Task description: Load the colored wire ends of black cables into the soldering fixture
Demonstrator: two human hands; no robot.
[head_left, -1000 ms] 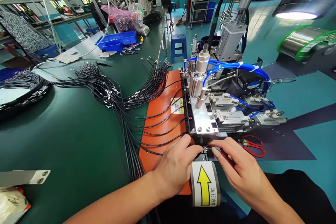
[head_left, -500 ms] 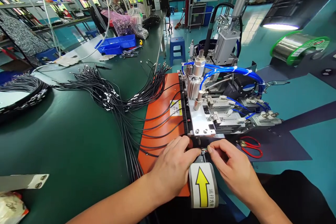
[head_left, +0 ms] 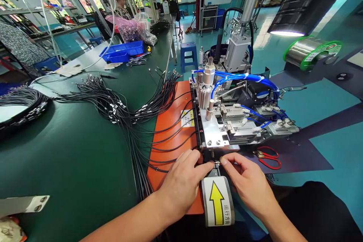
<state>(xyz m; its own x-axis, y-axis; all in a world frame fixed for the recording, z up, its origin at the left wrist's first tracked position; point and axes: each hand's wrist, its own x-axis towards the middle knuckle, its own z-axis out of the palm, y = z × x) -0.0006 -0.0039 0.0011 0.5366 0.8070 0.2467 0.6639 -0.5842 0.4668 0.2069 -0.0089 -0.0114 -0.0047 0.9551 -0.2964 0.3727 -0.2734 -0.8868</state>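
At the front end of a metal machine [head_left: 214,128], my two hands meet over a small cable end [head_left: 217,163] with thin wires. My left hand [head_left: 181,183] is closed, thumb and fingers pressed on the cable just left of that end. From the other side my right hand [head_left: 249,181] pinches the wire tips between thumb and forefinger; the fingertips partly hide them. Several black cables [head_left: 170,143] run over the orange plate [head_left: 164,128] into the machine's left side. Just below my fingers is a curved cover [head_left: 217,202] bearing a yellow arrow.
A bundle of black cables [head_left: 121,111] lies across the green table [head_left: 85,159], beside a coiled bundle [head_left: 36,106]. Red-handled cutters [head_left: 268,157] rest right of the machine. A solder spool [head_left: 312,53] and a lamp [head_left: 295,11] stand at right. Blue trays [head_left: 124,51] sit farther back.
The whole view has shifted slightly. My hands stay at the machine's front, and the right fingertips still pinch the wire tips with little visible movement.
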